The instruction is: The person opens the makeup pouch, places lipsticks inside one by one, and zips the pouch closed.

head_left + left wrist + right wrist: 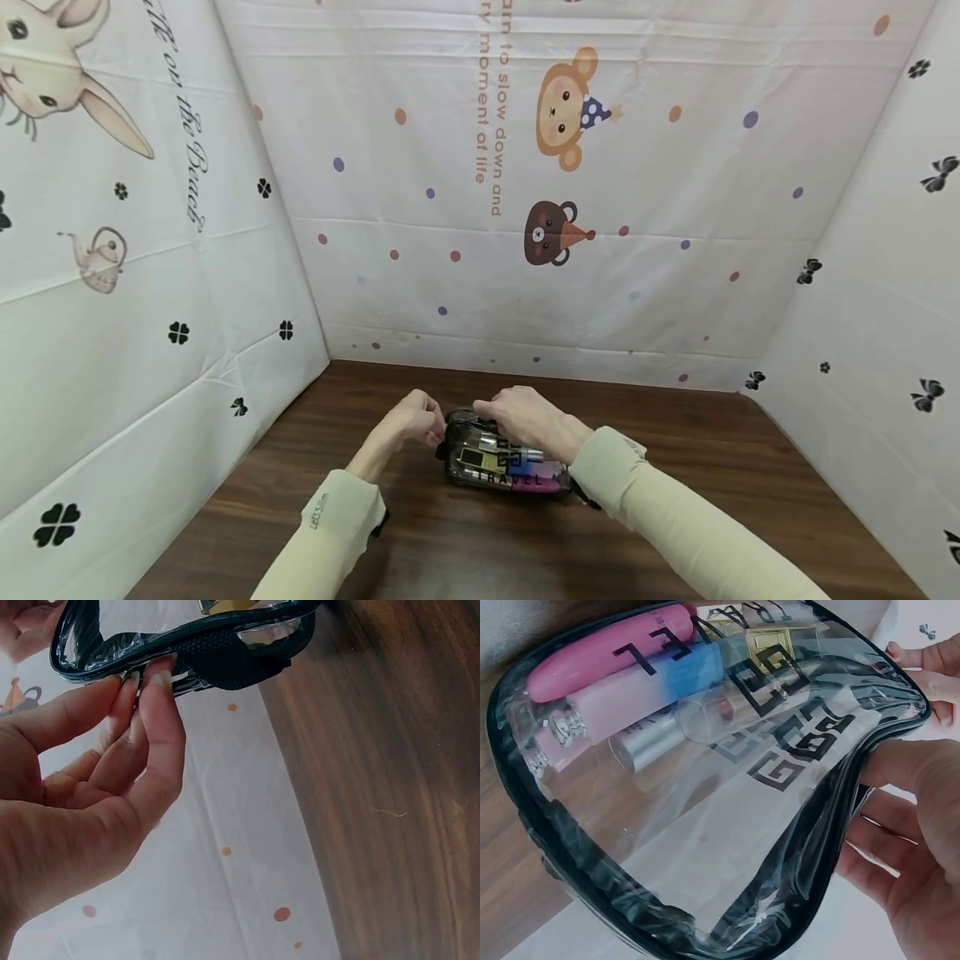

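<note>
A clear toiletry bag point(510, 467) with black trim and "TRAVEL" lettering stands on the table. My left hand point(416, 418) is at its left end, fingertips pinching the zipper edge beside a black strap tab point(225, 660). With my right hand point(528, 417) I grip the bag's top edge; in the right wrist view the thumb lies near the black piping and the fingers go behind it. Through the clear side show a bright pink tube point(607, 652), a pink-and-blue tube point(630, 697), a silver-capped clear tube point(649, 742) and a gold-framed item point(769, 646).
The dark wood-grain table point(360, 533) extends around the bag. White printed sheets with cartoon animals and dots form a back wall point(420, 283) and side walls point(187, 375) around the table.
</note>
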Tool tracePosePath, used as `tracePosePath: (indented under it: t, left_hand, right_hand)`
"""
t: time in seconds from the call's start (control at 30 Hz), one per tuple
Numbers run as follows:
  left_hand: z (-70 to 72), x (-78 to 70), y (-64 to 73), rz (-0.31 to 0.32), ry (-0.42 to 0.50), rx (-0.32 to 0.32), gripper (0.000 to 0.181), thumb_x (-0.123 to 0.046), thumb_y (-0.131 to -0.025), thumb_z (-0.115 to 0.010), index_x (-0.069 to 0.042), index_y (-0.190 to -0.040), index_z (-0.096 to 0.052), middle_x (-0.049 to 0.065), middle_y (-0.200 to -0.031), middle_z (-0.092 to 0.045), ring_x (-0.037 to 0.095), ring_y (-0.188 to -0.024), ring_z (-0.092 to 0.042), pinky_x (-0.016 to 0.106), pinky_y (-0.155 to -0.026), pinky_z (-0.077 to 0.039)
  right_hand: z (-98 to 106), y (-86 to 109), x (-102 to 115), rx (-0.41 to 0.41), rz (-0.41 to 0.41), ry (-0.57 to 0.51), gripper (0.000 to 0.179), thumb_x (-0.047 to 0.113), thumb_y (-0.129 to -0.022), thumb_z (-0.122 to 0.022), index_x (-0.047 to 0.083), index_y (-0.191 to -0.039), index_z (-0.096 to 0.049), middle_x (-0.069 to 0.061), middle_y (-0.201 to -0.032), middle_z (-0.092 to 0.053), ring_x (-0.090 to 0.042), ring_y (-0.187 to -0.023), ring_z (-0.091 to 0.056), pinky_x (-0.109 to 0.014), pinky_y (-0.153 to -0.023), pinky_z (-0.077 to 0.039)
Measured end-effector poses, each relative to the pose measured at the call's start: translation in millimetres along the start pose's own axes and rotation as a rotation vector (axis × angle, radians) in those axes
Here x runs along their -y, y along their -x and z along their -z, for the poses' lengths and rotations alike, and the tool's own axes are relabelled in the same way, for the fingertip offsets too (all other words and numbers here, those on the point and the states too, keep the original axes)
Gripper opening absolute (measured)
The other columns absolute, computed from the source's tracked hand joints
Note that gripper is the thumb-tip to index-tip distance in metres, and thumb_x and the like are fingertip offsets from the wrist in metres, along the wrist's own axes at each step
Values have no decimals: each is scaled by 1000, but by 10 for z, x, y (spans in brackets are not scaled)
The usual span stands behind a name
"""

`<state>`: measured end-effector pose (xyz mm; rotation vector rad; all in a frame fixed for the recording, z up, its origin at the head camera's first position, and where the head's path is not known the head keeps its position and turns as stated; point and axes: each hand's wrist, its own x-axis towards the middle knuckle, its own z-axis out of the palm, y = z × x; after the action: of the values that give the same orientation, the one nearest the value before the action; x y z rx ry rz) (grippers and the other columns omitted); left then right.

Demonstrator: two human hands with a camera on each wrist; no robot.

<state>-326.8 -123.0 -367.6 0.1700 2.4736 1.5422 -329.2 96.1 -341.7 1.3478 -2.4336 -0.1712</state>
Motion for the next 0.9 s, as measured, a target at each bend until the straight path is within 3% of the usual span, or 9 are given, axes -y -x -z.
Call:
tracePosePath:
  t: [0.1, 0.2, 0.47, 0.7, 0.9]
  left_hand:
    - [32, 26, 7, -15, 37, 19, 21, 10, -85, -46, 5, -67, -56, 13, -77, -64, 16, -59, -56, 30, -57, -54]
    - [57, 52, 2, -23, 61, 36, 17, 6, -85, -48, 4, -71, -59, 11, -76, -65, 16, -62, -60, 30, -60, -55]
    - [104, 135, -9, -1, 211, 82, 12, -3, -88, -54, 2, -81, -63, 5, -74, -65, 14, -67, -61, 25, -59, -48]
    - [105, 201, -43, 90, 435, 114, 11, -8, -91, -58, -4, -85, -67, 0, -72, -64, 10, -64, -57, 22, -56, -41]
    - [84, 221, -22, 193, 676, 199, 14, -12, -96, -49, -9, -86, -59, -3, -75, -60, 10, -67, -48, 21, -58, -36]
  right_hand:
    - [-20, -19, 1, -35, -13, 17, 21, -1, -83, -61, 20, -88, -65, 4, -77, -64, -13, -69, -60, -28, -62, -50]
    - [-11, -63, 17, -65, -28, 11, 10, 13, -87, -67, 22, -87, -71, 5, -83, -63, -13, -80, -60, -30, -71, -52]
    - [11, -210, 86, -83, -31, -9, 7, 21, -86, -71, 22, -81, -75, 6, -79, -57, -11, -72, -47, -25, -66, -45]
    - [-15, -229, 93, -62, -50, -17, 5, 21, -86, -72, 21, -81, -75, 7, -79, -61, -11, -76, -54, -27, -71, -49]
    - [-22, -226, 86, -59, -64, -53, 5, 20, -86, -72, 20, -84, -76, 6, -80, -63, -12, -78, -58, -29, -73, -51]
